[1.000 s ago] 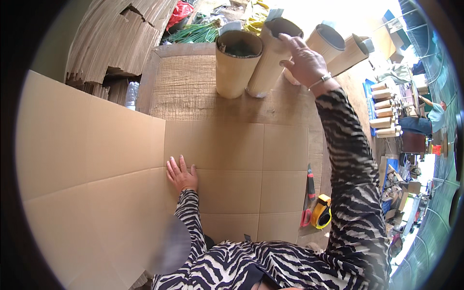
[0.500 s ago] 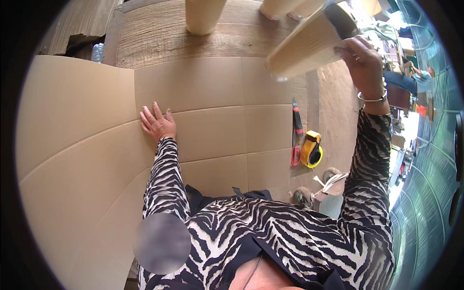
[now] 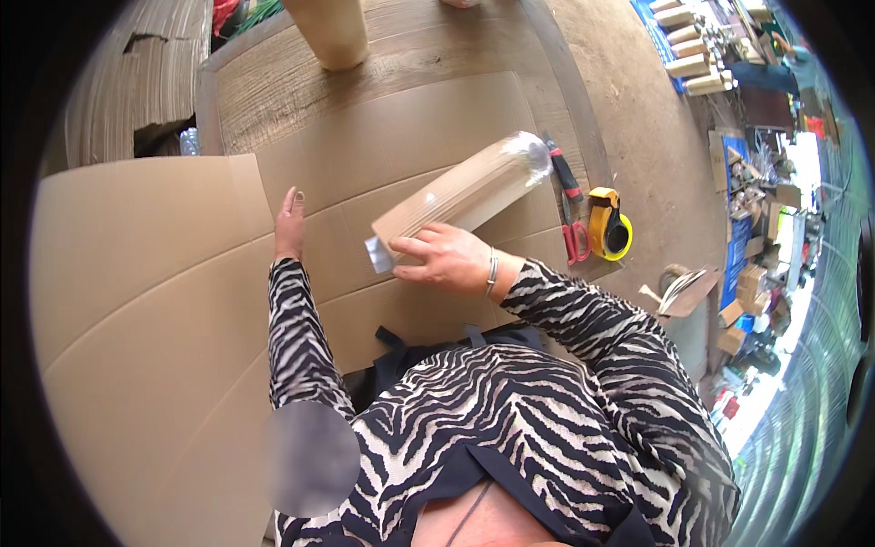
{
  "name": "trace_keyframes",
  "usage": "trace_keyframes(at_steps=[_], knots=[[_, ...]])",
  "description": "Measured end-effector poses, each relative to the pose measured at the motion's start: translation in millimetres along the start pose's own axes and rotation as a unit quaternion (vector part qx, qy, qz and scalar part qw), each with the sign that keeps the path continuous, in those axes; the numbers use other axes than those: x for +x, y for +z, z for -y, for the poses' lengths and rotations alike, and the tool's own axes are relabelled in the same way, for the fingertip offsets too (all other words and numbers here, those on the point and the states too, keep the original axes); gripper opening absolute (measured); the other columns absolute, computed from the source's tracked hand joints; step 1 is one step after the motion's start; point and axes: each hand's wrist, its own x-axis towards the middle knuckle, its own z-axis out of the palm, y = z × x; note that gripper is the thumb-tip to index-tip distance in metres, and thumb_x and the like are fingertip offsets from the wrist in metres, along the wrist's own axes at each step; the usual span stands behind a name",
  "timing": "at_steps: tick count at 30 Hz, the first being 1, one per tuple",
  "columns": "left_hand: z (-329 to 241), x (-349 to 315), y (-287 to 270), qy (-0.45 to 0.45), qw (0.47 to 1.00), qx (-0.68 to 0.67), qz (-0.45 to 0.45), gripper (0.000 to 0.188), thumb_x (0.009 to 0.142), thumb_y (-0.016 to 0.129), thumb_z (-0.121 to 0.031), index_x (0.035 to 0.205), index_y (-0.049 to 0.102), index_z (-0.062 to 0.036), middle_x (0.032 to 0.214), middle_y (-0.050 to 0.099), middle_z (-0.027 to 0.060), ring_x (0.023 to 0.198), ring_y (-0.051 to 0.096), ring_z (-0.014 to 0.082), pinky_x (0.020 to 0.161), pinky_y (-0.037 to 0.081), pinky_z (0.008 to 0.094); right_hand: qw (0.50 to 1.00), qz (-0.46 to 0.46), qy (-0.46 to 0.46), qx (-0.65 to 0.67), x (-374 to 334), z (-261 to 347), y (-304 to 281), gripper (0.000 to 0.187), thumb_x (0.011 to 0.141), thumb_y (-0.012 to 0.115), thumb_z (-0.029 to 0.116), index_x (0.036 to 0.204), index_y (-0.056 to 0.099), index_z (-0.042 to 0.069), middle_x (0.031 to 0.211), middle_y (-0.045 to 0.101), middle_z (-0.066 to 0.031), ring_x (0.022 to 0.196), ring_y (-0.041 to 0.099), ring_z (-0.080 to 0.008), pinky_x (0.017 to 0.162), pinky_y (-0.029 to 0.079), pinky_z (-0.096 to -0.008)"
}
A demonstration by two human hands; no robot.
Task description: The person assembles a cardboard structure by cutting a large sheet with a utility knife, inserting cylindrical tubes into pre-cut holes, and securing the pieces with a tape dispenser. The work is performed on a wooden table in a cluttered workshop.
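A large brown cardboard sheet (image 3: 365,219) with fold lines lies across the wooden table, its left flap (image 3: 146,301) reaching past the table toward me. Near the crease of that flap, my left hand (image 3: 290,223) rests open, fingers stretched, holding nothing. My right hand (image 3: 442,260) grips the near left end of a long tan bundle wrapped in clear plastic (image 3: 465,187). The bundle slants over the cardboard, its shiny far end pointing to the upper right. Whether it touches the sheet I cannot tell.
A similar tan bundle (image 3: 330,36) stands at the table's far side. Along the right edge are a black-and-red utility knife (image 3: 565,173), red-handled scissors (image 3: 576,242) and a yellow tape dispenser (image 3: 609,223). Stacked cardboard (image 3: 137,82) is at the far left. A person works at the far right.
My right hand has brought the bundle from the far right, leftward and nearer, over the cardboard. My left hand stays by the crease, now turned on edge. The view has shifted.
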Motion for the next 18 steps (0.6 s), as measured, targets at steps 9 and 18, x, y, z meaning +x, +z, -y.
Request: trace_keyframes(at_steps=[9,18], knots=[[-135,-61,207,0.239,0.874,0.316,0.283,0.101,0.076,0.08,-0.043,0.153,0.026,-0.0054,0.151,0.036,0.0247,0.142,0.035,0.0342,0.116,0.031,0.0415,0.743,-0.029,0.554,0.375,-174,-38,115,0.042,0.086,0.068,0.019,0.125,0.061,0.003,0.1,0.071,-0.0137,0.086,0.069,-0.0249,0.077,0.055,-0.0361],[-159,-81,312,0.264,0.79,0.511,0.213,0.121,0.056,0.089,-0.045,0.151,0.025,-0.0073,0.139,0.047,0.02,0.13,0.046,0.0344,0.109,0.04,0.0419,0.401,-0.285,0.54,0.683,-227,-95,91,0.088,0.084,0.076,0.019,0.154,0.023,0.018,0.137,0.053,-0.0065,0.11,0.059,-0.0169,0.088,0.049,-0.038]])
